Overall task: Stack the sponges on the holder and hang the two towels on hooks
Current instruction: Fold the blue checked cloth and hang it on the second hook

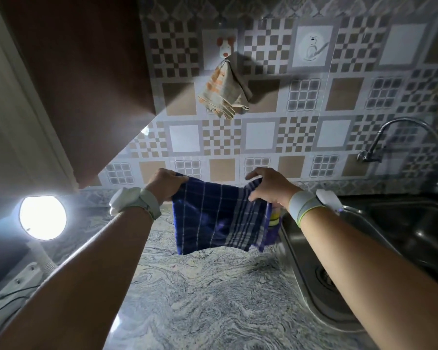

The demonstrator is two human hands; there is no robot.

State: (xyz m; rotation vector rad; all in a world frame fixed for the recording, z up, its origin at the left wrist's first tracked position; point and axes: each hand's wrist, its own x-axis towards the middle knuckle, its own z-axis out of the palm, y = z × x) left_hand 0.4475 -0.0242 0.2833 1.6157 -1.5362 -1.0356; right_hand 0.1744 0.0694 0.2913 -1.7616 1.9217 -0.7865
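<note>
Beige towel [224,93] hung on a hook [225,48]; blue towel [220,218] pinched in fingers of left hand [166,184] and right hand [269,189] above tabletop [213,299], unhung; sponges mostly hidden

You have two checked cloth towels: one dark blue towel [220,218], one beige-and-orange towel [224,90]. Two animal-shaped wall hooks: one orange-eared hook [225,48], one pale hook [312,45]. One curved metal tap [390,137].
</note>
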